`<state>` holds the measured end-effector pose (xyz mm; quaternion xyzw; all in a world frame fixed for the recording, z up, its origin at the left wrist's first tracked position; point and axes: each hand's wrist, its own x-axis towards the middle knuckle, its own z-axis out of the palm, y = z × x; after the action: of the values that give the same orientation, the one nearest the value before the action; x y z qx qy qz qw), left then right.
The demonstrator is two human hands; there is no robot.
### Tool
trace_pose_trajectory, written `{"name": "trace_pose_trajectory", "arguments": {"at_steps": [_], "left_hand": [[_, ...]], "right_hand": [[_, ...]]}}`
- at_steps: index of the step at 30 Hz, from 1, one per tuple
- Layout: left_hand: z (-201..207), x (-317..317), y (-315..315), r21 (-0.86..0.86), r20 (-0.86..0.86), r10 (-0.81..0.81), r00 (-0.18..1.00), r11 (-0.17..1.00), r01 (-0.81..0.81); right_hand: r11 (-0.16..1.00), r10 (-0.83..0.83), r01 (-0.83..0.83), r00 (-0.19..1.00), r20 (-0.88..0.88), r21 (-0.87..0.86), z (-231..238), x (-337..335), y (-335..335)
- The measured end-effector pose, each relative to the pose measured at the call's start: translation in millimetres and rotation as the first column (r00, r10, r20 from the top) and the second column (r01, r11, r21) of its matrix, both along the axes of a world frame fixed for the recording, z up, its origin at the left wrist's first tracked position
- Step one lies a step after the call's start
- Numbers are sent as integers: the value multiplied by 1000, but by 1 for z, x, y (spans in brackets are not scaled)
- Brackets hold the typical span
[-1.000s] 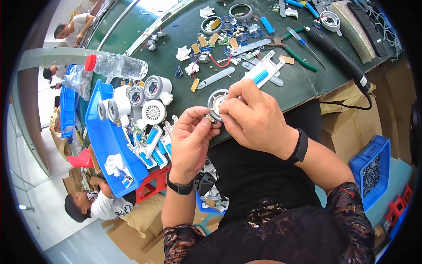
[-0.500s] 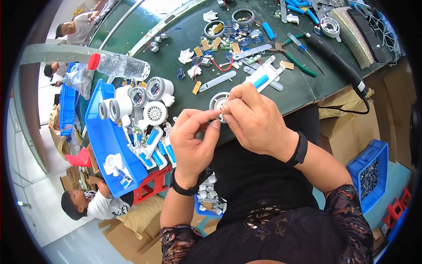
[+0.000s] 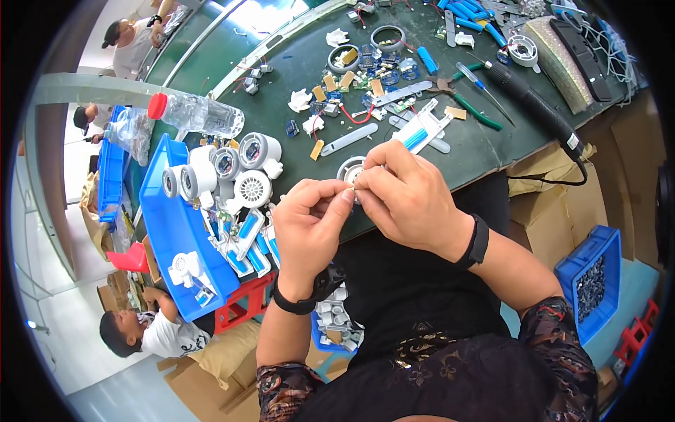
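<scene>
Close together at the near table edge, my left hand (image 3: 307, 219) and my right hand (image 3: 408, 198) are both pinched, fingertips almost meeting. A tiny pale bit shows between the fingertips, too small to name. Right behind them lies a round white and grey housing (image 3: 346, 166), partly hidden by my right hand. Beyond my right hand is a white handle shell (image 3: 430, 133) with a blue battery cell in it. Flat grey strips (image 3: 349, 139) lie near it. Several white fan housings (image 3: 253, 188) stand to the left of my left hand.
A blue bin (image 3: 156, 200) holds white parts at the left, with a clear bottle (image 3: 204, 114) behind it. Green pliers (image 3: 472, 105), a screwdriver (image 3: 485, 88) and a black corded tool (image 3: 541, 105) lie right. Small circuit boards (image 3: 387, 67) are scattered behind. People are at the left.
My hands stay pinched together at nearly the same spot, the fingertips shifting slightly. The view has tilted a little. At the far left, a person's posture has changed.
</scene>
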<state>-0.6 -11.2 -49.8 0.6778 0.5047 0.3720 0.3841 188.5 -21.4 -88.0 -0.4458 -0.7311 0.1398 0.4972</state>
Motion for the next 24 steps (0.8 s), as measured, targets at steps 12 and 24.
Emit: {"name": "trace_pose_trajectory", "arguments": {"at_steps": [12,24], "left_hand": [[-7,-6,-3,-208,352,41,935,978,35],[-7,-1,-4,-69,230,46,972,997,-31]], "right_hand": [[990,12,-32,991,-137,-139,7,0,-1],[972,29,-75,979,-202,-224,10,0,-1]]}}
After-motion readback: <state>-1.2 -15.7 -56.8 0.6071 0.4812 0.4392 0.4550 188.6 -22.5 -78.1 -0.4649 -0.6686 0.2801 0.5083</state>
